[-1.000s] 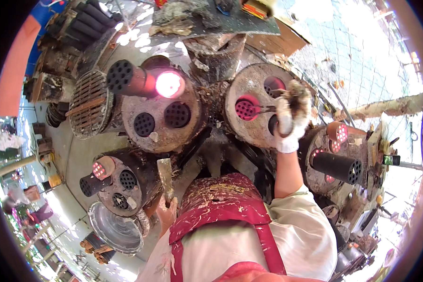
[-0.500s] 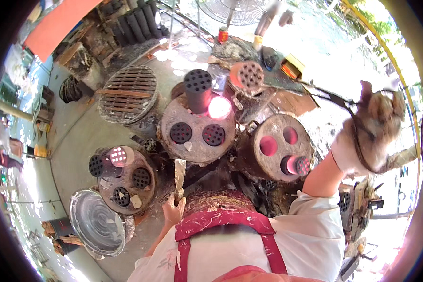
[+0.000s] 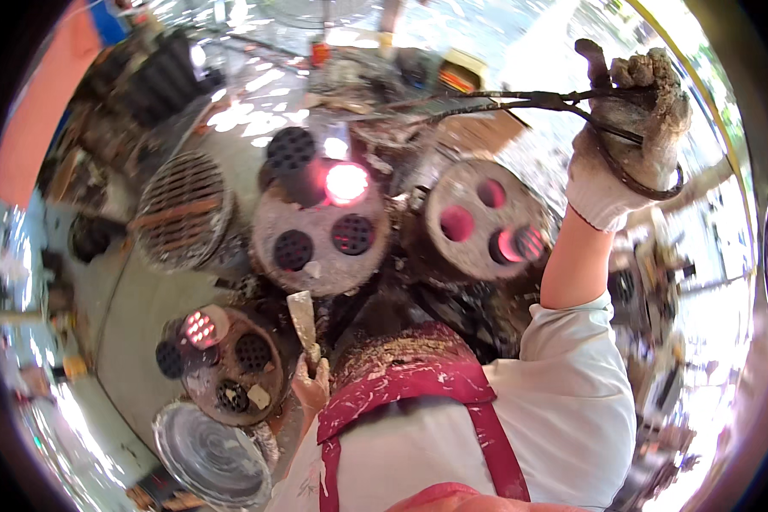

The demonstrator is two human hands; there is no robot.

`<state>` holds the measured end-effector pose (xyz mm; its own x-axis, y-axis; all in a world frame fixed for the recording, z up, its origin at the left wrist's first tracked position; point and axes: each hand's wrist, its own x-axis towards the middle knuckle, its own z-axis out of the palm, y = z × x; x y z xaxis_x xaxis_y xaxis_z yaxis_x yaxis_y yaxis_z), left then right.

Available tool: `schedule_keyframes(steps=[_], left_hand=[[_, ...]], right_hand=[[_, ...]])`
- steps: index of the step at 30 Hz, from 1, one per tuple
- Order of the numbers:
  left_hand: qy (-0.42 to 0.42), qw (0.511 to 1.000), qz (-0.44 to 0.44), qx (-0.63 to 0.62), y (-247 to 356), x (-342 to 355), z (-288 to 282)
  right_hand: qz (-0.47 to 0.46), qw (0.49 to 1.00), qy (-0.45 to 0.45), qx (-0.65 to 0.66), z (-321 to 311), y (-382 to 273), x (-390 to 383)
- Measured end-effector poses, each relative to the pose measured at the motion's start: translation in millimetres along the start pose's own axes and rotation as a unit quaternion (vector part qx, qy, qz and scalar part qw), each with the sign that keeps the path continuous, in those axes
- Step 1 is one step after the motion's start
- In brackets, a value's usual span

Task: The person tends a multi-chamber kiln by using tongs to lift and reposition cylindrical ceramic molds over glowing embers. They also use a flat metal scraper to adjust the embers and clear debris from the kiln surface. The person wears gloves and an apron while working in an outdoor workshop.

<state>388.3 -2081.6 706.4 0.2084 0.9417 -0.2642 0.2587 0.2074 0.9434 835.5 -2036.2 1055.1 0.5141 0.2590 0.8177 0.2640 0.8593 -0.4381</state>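
Note:
My right hand (image 3: 627, 145), in a dirty white glove, is raised at the upper right and closed round the looped handles of long dark metal tongs (image 3: 555, 101). They reach left across the back, their blurred tips showing no briquette. Low in the middle, my bare left hand (image 3: 312, 386) grips a flat scraper (image 3: 301, 320) crusted with pale residue, blade upward. Ahead stands a round stove (image 3: 320, 252) with holed coal briquettes in its openings, a dark briquette (image 3: 291, 154) rising above it and one hole (image 3: 346, 183) glowing brightly.
The right stove (image 3: 486, 196) has glowing pink holes and a tilted, partly glowing briquette (image 3: 527, 243). Another stove (image 3: 256, 341) stands at the lower left, beside a shallow metal basin (image 3: 209, 452). Farther left is a slatted round grate (image 3: 182, 209); a cardboard box (image 3: 462, 72) sits behind.
The glowing orange briquette at the tongs' end no longer shows there. My right hand and tongs have moved up and left in view. The whole view has shifted; my left hand keeps the scraper.

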Motion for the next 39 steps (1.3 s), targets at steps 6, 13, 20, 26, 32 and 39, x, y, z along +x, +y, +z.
schedule_keyframes(steps=[6, 13, 20, 26, 32, 39], left_hand=[[-0.093, 0.995, 0.002, 0.036, 37.1, 29.0, 44.1], [-0.089, 0.995, -0.02, 0.048, 77.7, 34.7, 113.6], [-0.112, 0.991, -0.063, 0.049, 88.7, 41.9, 156.9], [-0.115, 0.987, -0.098, 0.047, 94.3, 44.6, 178.9], [-0.085, 0.99, -0.096, 0.058, 95.6, 46.1, 189.3], [-0.087, 0.99, -0.094, 0.067, 94.8, 47.9, 194.5]], right_hand=[[0.075, 0.982, 0.11, -0.133, -113.4, -27.9, -30.2], [0.128, 0.923, 0.23, -0.282, -219.4, -2.5, -49.2], [0.144, 0.951, 0.231, -0.15, -272.6, -0.5, -41.2], [0.151, 0.973, 0.129, -0.116, -327.5, 32.8, -66.8], [0.296, 0.924, 0.206, -0.13, -343.6, 69.4, -103.8], [0.328, 0.917, 0.174, -0.144, -353.9, 82.7, -123.9]])
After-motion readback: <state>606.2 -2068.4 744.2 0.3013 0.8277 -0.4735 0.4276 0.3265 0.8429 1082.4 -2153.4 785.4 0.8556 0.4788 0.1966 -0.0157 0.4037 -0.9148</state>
